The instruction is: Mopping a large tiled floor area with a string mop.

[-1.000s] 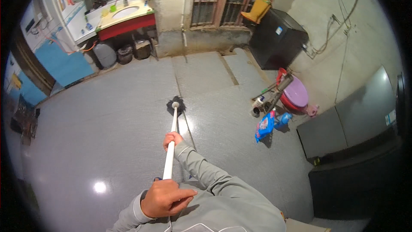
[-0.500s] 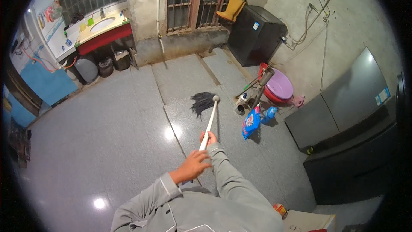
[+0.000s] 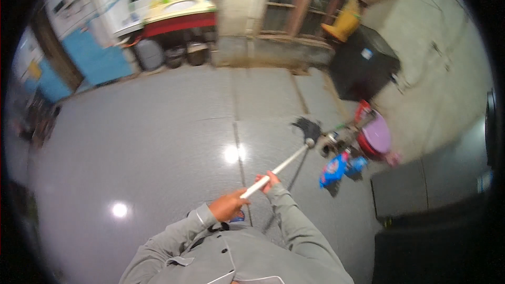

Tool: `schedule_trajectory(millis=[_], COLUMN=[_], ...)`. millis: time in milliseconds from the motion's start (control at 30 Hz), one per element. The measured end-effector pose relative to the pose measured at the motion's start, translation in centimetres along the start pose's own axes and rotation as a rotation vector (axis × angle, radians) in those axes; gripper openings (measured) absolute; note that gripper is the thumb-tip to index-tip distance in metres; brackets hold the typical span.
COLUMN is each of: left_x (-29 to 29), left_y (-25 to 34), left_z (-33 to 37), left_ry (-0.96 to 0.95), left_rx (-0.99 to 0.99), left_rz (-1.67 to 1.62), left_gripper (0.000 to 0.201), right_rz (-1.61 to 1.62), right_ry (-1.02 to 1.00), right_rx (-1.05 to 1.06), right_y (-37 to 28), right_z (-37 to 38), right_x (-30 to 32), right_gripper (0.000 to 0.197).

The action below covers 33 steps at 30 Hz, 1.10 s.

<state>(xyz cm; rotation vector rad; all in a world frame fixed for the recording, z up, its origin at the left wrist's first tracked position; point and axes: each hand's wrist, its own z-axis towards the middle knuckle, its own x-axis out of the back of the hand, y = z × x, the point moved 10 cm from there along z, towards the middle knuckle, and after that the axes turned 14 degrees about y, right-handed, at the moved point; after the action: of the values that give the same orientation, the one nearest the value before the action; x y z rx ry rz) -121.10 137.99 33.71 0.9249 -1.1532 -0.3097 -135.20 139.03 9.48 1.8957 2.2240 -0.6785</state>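
A mop with a white handle slants away from me to the right, its dark string head on the grey floor. My left hand is closed around the handle's near end. Farther along, my right hand grips the handle with fingers wrapped round it. The mop head lies just left of a cluster of bottles and a metal stand, blurred by motion. Nearer to me than that cluster stands a blue bag.
Right of the cluster are a purple basin in a red one and a grey fridge. Yellow boots rest by a dark cabinet. A sink counter with bins beneath stands far left. Grey tiles cover the floor.
My view has turned left, so the room appears shifted right. The mop head has moved right, closer to the bottles. My left hand, loose beside the handle before, now closes round it.
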Motion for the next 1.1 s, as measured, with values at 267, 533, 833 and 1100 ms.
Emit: schedule_trajectory(millis=[267,533,833,1100], left_x=[18.6,28.7,21.6,14.3], left_y=[10.7,13.9,13.0,-1.5], left_z=[-10.6,-26.8,-25.6,-25.5], left_ry=[0.349,1.417,1.19,0.978], left_rx=[0.11,0.205,0.166,0.248], left_rz=[-0.136,-0.025,0.264,0.205], left_gripper=[0.034,0.011,0.009,0.013], right_rz=[0.153,-0.375,-0.648,-0.702], right_ry=[0.132,0.064,0.016,-0.271], right_rx=[-0.337,-0.644,-0.319,-0.125], right_y=[9.0,30.6,28.9,27.9], right_z=[8.8,-5.5,-1.9,-2.7], right_x=[1.7,-6.5,-10.2,-17.7], right_gripper=[0.013,0.014,0.025,0.061])
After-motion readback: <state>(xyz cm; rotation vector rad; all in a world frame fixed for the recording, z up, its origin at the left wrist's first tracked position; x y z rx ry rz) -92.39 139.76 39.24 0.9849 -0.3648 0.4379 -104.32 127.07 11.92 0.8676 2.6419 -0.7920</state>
